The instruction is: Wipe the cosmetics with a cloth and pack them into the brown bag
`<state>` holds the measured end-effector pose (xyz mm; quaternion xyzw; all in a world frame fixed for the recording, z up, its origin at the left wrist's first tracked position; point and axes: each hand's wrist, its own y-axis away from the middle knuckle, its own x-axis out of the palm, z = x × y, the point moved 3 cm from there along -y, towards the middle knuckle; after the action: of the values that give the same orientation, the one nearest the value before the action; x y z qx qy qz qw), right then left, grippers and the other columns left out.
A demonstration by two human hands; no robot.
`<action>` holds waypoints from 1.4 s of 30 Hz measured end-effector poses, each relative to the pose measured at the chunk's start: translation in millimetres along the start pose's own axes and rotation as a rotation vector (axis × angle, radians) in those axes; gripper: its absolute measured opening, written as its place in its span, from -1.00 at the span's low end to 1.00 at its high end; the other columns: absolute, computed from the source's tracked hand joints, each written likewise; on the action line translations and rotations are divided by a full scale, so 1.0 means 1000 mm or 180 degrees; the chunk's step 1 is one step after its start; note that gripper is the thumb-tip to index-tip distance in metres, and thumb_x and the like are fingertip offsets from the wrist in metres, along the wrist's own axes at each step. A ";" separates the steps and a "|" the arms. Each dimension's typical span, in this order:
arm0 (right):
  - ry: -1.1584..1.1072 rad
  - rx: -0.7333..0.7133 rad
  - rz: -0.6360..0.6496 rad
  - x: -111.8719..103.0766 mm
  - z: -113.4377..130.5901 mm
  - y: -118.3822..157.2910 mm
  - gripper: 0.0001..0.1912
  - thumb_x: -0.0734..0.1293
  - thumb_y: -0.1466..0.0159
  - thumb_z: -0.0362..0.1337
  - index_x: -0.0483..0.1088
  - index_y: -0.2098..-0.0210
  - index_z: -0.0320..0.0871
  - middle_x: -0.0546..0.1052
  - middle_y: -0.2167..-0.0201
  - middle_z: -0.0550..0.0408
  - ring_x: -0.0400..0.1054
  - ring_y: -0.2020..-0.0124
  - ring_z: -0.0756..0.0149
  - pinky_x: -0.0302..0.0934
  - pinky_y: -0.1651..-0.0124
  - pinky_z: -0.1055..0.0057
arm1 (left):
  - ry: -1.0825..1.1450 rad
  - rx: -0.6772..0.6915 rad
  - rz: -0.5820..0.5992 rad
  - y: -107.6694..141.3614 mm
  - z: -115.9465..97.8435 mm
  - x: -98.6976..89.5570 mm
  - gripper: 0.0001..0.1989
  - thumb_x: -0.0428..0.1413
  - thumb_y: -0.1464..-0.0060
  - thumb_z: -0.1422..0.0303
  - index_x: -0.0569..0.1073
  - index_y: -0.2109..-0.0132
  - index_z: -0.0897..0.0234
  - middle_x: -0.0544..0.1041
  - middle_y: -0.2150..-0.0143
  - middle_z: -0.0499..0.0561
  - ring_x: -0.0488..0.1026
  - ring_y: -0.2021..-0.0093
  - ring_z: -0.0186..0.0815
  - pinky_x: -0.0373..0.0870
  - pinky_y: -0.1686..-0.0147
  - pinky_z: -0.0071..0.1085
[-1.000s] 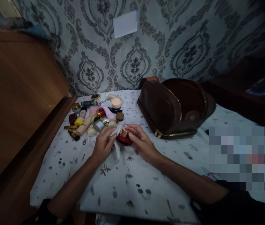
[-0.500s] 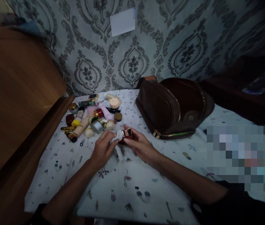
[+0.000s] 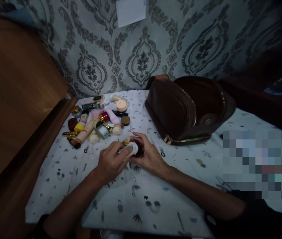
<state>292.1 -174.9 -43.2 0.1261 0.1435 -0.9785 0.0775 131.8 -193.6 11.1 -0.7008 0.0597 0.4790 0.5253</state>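
Note:
My left hand (image 3: pixel 111 162) is closed on a white wipe (image 3: pixel 134 148) and presses it against a small dark red jar. Wrapped around the far side of that dark red jar (image 3: pixel 139 146) is my right hand (image 3: pixel 152 156), holding it just above the cloth. A gold-coloured part (image 3: pixel 127 141) shows at the jar's left end, partly covered by my fingers. Beyond my left hand lies a spread of cosmetics, among them a glass jar (image 3: pixel 103 131), a beige tube (image 3: pixel 84 132), a pink tube (image 3: pixel 113 116) and a round peach compact (image 3: pixel 121 105).
A brown leather bag (image 3: pixel 168 113) stands at the back right of the patterned white cloth (image 3: pixel 121 212). Wooden furniture (image 3: pixel 18 89) rises along the left side. Wallpaper with a white sheet (image 3: pixel 131 13) closes off the back. A blurred-out patch covers the far right.
The jar has turned in my right hand, its gold part now pointing left and away. My left hand has shifted slightly right with the wipe, over the jar. The camera view tilted down a little.

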 end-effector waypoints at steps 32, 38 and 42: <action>-0.0618 0.0089 0.0307 0.003 -0.002 -0.002 -0.11 0.56 0.01 -0.26 0.13 -0.23 -0.02 0.44 -0.12 -0.09 0.37 -0.16 0.05 0.23 -0.23 0.07 | 0.3563 -0.2989 0.0645 0.015 0.053 0.032 -0.63 0.21 -0.05 0.06 0.53 0.26 0.33 0.50 0.39 -0.05 0.37 0.41 -0.36 0.32 0.42 -0.50; -0.0810 0.0229 0.0168 0.004 -0.007 -0.002 -0.13 0.58 0.02 -0.16 0.16 -0.20 -0.02 0.44 -0.10 -0.07 0.36 -0.15 0.08 0.23 -0.22 0.10 | 0.3594 -0.2998 0.0747 0.016 0.054 0.034 -0.62 0.20 -0.05 0.04 0.52 0.30 0.33 0.49 0.41 -0.07 0.36 0.42 -0.36 0.31 0.42 -0.50; -0.0910 0.0276 0.0020 0.002 -0.008 -0.004 -0.19 0.57 0.01 -0.15 0.19 -0.15 -0.03 0.47 -0.05 -0.02 0.38 -0.11 0.13 0.23 -0.22 0.12 | 0.3634 -0.3205 0.0788 0.018 0.053 0.035 -0.56 0.23 0.03 -0.02 0.48 0.35 0.34 0.44 0.46 -0.09 0.31 0.48 -0.39 0.27 0.48 -0.51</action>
<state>290.7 -168.8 -50.2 -0.0108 0.0882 -0.9915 0.0946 107.4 -144.7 -26.6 -0.9820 0.1743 0.0679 -0.0265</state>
